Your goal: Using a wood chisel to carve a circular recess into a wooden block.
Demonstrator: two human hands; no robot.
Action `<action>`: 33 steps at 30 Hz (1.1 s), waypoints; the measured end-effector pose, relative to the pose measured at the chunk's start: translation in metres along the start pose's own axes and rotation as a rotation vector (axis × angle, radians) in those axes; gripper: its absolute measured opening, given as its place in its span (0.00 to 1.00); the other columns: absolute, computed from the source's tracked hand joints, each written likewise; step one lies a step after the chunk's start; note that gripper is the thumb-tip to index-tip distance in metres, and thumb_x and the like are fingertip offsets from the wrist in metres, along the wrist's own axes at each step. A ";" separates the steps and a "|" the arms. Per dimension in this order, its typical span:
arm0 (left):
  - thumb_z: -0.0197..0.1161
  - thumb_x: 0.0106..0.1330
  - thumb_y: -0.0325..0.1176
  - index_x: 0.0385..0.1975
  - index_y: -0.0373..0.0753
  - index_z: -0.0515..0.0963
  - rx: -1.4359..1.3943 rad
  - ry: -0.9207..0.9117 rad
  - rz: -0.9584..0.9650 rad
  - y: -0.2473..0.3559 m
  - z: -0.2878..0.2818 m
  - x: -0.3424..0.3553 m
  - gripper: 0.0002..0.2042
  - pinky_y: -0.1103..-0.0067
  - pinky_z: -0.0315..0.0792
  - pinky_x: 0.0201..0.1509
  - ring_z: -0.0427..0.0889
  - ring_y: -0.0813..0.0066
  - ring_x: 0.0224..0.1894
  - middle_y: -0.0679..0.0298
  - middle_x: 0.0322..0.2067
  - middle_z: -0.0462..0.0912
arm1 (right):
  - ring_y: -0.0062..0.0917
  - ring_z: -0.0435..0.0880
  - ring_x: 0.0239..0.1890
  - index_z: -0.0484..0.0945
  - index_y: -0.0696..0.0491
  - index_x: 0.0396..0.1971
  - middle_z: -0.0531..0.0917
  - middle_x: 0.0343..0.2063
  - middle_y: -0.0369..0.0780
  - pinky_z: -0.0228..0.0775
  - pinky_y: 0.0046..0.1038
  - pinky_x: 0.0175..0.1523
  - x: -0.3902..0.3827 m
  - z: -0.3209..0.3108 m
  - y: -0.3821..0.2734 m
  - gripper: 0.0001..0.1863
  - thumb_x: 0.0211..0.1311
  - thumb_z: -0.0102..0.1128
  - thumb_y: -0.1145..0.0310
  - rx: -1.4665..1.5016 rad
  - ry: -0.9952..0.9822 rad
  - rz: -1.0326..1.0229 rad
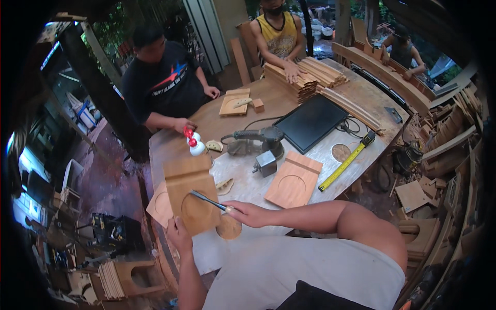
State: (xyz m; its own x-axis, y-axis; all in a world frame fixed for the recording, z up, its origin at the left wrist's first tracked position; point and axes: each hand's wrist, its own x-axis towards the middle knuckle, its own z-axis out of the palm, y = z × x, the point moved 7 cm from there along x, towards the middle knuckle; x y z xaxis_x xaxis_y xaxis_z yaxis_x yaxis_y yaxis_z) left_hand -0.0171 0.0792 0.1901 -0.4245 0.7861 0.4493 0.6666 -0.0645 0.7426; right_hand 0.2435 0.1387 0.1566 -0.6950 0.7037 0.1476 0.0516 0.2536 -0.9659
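Left hand (178,233) grips the square wooden board with a round recess (192,192), tilted up over the workbench (243,186). Right hand (248,213) pinches a thin metal-tipped tool (206,199), maybe a brush, working the recess; next move needs steady strokes around it.

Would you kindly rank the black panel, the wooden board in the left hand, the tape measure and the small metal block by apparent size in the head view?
1. black panel
2. wooden board, though it is nearer the camera, so this is unsure
3. tape measure
4. metal block
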 end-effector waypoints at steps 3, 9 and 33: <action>0.51 0.78 0.33 0.29 0.33 0.69 -0.262 0.023 -0.105 0.002 0.018 0.002 0.13 0.77 0.66 0.35 0.68 0.80 0.31 0.68 0.26 0.71 | 0.33 0.76 0.60 0.59 0.55 0.72 0.77 0.57 0.50 0.66 0.33 0.65 0.007 0.006 -0.014 0.28 0.78 0.46 0.61 0.038 0.002 0.057; 0.53 0.78 0.34 0.33 0.33 0.72 -0.359 0.123 -0.022 0.015 0.034 0.024 0.12 0.79 0.67 0.39 0.69 0.81 0.33 0.67 0.28 0.72 | 0.28 0.80 0.38 0.57 0.52 0.74 0.81 0.37 0.42 0.74 0.32 0.49 0.014 0.011 -0.036 0.28 0.78 0.46 0.63 -0.065 0.013 0.050; 0.53 0.79 0.43 0.25 0.36 0.65 -0.277 0.103 0.145 0.040 0.004 0.055 0.21 0.78 0.60 0.31 0.60 0.81 0.28 0.70 0.22 0.62 | 0.43 0.83 0.35 0.69 0.41 0.68 0.81 0.30 0.47 0.75 0.42 0.38 -0.001 -0.043 -0.077 0.26 0.70 0.55 0.66 -0.853 -0.101 -0.034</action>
State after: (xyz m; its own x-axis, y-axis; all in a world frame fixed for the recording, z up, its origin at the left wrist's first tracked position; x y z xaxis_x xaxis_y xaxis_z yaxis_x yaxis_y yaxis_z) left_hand -0.0108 0.1221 0.2425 -0.4069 0.6911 0.5974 0.5385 -0.3468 0.7680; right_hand 0.2709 0.1475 0.2403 -0.7644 0.6344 0.1149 0.5230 0.7144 -0.4649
